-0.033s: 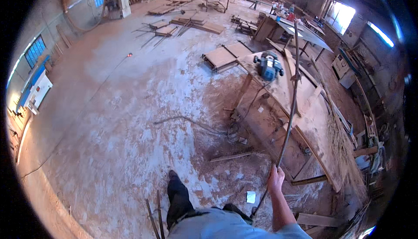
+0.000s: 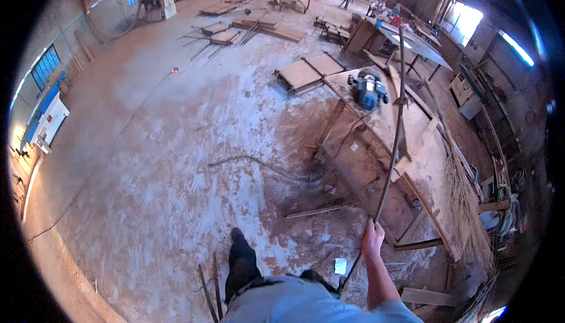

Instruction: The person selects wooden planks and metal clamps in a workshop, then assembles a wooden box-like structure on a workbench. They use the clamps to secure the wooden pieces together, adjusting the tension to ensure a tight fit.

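Observation:
My right hand (image 2: 372,239) is closed round a long, dark bar clamp (image 2: 390,176). The bar slants up past the workbench, with a jaw-like piece partway along it, and its lower end runs down beside my body. My left hand is out of view. Two more thin dark bars (image 2: 213,285) rise from the lower edge beside my left leg; what holds them cannot be seen. To the right, a wooden worktop (image 2: 421,173) carries a blue-and-black router (image 2: 369,89) and loose strips of wood.
Clamped wooden panels (image 2: 298,75) lie beyond the worktop's left end, with more panels (image 2: 282,32) farther off. A cable (image 2: 247,158) snakes across the dusty floor. Scrap wood (image 2: 321,211) lies near the bench. A white-and-blue machine (image 2: 52,114) stands at the left wall.
The view has shifted slightly, and my left foot appears a little farther forward. My right hand keeps its grip on the bar clamp.

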`<state>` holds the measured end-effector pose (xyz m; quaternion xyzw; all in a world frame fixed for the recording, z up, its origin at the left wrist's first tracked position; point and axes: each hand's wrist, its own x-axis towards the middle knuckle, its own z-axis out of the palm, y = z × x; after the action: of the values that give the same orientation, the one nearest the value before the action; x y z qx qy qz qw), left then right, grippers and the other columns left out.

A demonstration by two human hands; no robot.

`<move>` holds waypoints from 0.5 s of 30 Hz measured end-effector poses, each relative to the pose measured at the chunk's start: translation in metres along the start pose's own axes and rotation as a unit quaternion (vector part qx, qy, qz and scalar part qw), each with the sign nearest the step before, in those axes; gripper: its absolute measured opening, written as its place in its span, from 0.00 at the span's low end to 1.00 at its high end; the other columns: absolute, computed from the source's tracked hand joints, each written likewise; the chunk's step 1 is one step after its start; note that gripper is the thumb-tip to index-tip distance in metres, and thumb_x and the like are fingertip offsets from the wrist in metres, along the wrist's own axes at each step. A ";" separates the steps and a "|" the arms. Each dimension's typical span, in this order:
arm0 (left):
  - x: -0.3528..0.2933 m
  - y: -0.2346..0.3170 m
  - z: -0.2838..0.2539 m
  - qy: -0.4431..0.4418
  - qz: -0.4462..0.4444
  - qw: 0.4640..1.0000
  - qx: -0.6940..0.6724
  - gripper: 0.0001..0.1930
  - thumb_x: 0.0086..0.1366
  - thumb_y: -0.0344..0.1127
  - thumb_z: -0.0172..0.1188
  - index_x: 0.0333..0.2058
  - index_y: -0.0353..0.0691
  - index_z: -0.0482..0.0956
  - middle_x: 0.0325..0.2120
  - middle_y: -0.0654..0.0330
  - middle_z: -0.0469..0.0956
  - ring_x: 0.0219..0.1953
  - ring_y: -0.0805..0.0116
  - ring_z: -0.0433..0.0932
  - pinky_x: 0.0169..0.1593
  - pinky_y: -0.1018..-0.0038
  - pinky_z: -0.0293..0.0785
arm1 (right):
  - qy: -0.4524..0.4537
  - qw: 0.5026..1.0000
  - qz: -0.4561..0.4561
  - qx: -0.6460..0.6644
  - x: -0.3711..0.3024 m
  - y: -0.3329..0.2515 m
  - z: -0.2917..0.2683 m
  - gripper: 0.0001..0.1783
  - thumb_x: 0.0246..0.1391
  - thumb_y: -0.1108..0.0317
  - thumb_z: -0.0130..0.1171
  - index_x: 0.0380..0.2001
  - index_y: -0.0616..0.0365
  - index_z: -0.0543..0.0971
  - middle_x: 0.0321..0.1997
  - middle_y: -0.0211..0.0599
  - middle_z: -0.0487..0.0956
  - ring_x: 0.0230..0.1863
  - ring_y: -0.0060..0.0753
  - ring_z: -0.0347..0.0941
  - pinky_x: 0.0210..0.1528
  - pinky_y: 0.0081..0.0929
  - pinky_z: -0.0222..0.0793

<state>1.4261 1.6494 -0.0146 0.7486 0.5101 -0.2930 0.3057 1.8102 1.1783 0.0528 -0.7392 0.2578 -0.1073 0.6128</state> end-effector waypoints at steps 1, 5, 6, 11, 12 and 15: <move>0.023 0.021 -0.017 -0.002 0.000 1.000 0.000 0.13 0.50 0.38 0.60 0.25 0.32 0.80 0.18 0.50 0.79 0.21 0.58 0.80 0.28 0.64 0.77 | 0.004 1.000 0.012 0.003 0.011 0.000 0.032 0.18 0.60 0.58 0.53 0.18 0.51 0.66 0.12 0.22 0.62 0.10 0.18 0.56 0.11 0.22 0.50; 0.104 0.117 -0.091 -0.017 -0.004 1.000 0.000 0.13 0.49 0.39 0.61 0.25 0.33 0.80 0.19 0.50 0.79 0.22 0.58 0.80 0.29 0.64 0.77 | 0.012 0.999 0.038 -0.007 0.073 -0.041 0.141 0.19 0.61 0.58 0.53 0.18 0.50 0.66 0.11 0.22 0.62 0.09 0.18 0.56 0.11 0.21 0.50; 0.126 0.141 -0.112 -0.018 -0.003 1.000 0.002 0.13 0.49 0.39 0.61 0.25 0.33 0.80 0.19 0.50 0.79 0.23 0.57 0.80 0.30 0.64 0.77 | 0.016 0.999 0.035 -0.021 0.085 -0.047 0.166 0.19 0.61 0.58 0.53 0.18 0.50 0.66 0.11 0.22 0.61 0.09 0.18 0.55 0.11 0.21 0.49; 0.242 0.287 -0.203 -0.012 0.002 1.000 0.025 0.13 0.49 0.40 0.61 0.25 0.33 0.80 0.20 0.50 0.80 0.25 0.57 0.81 0.32 0.63 0.77 | 0.013 0.995 0.080 -0.066 0.154 -0.097 0.303 0.20 0.61 0.58 0.52 0.16 0.50 0.65 0.11 0.22 0.62 0.10 0.16 0.56 0.12 0.21 0.49; 0.270 0.322 -0.222 -0.007 0.005 1.000 0.029 0.13 0.49 0.40 0.61 0.25 0.33 0.80 0.20 0.50 0.80 0.25 0.56 0.81 0.32 0.63 0.77 | 0.015 0.994 0.100 -0.051 0.173 -0.105 0.334 0.17 0.58 0.60 0.55 0.18 0.54 0.69 0.13 0.21 0.65 0.14 0.15 0.58 0.16 0.21 0.52; 0.352 0.424 -0.269 0.012 0.019 0.999 0.047 0.13 0.49 0.40 0.61 0.25 0.34 0.80 0.21 0.50 0.80 0.26 0.56 0.81 0.33 0.62 0.78 | 0.032 0.984 0.026 -0.172 0.248 -0.113 0.418 0.19 0.57 0.60 0.54 0.17 0.62 0.70 0.12 0.26 0.66 0.17 0.20 0.60 0.21 0.27 0.56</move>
<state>1.9689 1.9346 -0.0390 0.7753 0.4847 -0.3017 0.2699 2.2460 1.4200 0.0277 -0.8229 0.3103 -0.0690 0.4710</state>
